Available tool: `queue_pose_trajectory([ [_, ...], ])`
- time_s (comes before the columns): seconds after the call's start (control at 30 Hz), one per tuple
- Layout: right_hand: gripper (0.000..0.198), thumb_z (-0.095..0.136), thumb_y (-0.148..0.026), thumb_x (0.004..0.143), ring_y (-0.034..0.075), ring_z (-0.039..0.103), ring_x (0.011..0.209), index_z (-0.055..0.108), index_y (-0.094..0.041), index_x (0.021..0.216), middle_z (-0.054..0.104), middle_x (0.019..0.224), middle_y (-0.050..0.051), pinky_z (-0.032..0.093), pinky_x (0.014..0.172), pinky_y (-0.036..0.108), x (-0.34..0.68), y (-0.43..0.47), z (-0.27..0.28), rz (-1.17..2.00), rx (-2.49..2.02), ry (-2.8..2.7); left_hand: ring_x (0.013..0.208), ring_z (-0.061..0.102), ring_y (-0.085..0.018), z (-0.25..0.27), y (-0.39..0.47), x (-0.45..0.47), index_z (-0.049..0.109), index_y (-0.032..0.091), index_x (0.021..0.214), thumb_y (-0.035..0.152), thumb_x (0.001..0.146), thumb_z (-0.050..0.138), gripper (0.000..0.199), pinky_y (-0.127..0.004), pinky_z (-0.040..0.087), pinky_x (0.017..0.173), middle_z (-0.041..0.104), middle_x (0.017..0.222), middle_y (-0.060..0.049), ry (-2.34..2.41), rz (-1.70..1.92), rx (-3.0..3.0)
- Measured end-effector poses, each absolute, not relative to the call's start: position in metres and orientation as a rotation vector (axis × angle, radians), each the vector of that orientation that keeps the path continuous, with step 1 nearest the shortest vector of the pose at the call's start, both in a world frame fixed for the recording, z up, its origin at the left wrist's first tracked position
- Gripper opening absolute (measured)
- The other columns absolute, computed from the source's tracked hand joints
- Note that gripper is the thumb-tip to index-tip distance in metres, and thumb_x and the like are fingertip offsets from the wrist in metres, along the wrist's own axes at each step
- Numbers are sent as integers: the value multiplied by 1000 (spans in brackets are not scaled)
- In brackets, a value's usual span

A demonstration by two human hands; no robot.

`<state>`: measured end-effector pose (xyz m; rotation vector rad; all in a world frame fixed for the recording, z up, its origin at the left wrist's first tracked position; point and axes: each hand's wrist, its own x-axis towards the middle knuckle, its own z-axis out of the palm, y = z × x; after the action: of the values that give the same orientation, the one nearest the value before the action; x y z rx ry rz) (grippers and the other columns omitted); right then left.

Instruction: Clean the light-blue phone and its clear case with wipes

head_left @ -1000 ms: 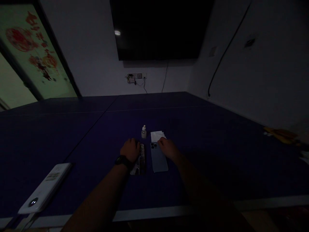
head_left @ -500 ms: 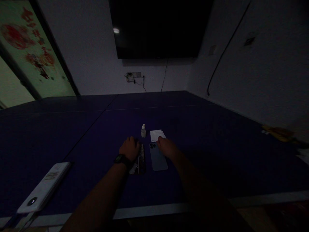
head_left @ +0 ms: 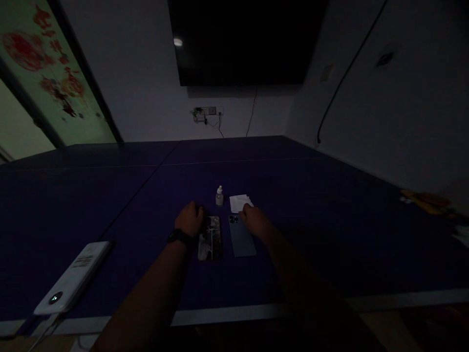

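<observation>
My left hand [head_left: 189, 220], with a dark watch on its wrist, rests on the table just left of a flat, patterned phone case or cased phone [head_left: 209, 239]. Its fingers are loosely bent, thumb apart, holding nothing visible. My right hand [head_left: 255, 221] is closed at the upper right corner of a blue-grey phone [head_left: 242, 240], which lies back up with its cameras showing. Its fingertips overlap the near edge of a stack of white wipes or paper [head_left: 240, 203]; whether anything is between them is hidden. A small dropper-like bottle [head_left: 219, 197] with a white cap stands beyond both phones.
A white power bank-like device [head_left: 75, 278] with a lit round display and cable lies at the left front of the dark blue table [head_left: 146, 274]. Yellowish items [head_left: 427, 201] lie at the far right. A screen [head_left: 245, 44] hangs on the back wall above sockets.
My left hand has slid left off the patterned phone case, uncovering it. The right hand stays by the blue-grey phone's top corner. The view has shifted slightly.
</observation>
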<state>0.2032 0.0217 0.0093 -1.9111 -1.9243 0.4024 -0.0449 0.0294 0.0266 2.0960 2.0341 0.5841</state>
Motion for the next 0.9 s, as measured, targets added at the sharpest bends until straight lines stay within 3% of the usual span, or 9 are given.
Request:
queue_pose_trajectory([
  [0.1,16,57,-28,100,22,69,89,69,-17,101,74,96,11,52,84,35,207,22,20,387,-1823,-1826,98,68,-24,27,32,-53,60,21,102,38,102,34,32,-32,44,76,73,103,-13,2036,619,2081],
  [0.27,18,54,-29,99,20,69,91,70,-22,102,75,102,7,52,78,29,203,41,48,400,-1629,-1728,95,68,-24,25,40,-72,62,21,99,36,100,37,29,-31,43,74,74,101,-12,2035,660,2052],
  [0.4,17,58,-30,99,20,69,99,71,-20,104,74,107,7,53,90,33,196,75,65,418,-1595,-1766,91,69,-24,21,45,-78,63,21,97,37,100,36,31,-31,42,71,74,99,-12,2036,663,2018],
  [0.57,31,62,-37,100,23,66,108,62,-19,126,63,129,10,57,92,45,205,112,64,433,-1738,-1810,93,69,-23,18,46,-77,65,22,99,38,99,39,31,-30,43,72,75,100,-11,2037,659,2003],
  [0.9,33,63,-36,99,24,65,110,61,-19,127,62,131,10,57,92,45,217,130,32,693,-1894,-1987,96,69,-23,13,50,-78,65,22,99,39,99,40,30,-30,44,73,75,103,-11,2024,657,2012],
])
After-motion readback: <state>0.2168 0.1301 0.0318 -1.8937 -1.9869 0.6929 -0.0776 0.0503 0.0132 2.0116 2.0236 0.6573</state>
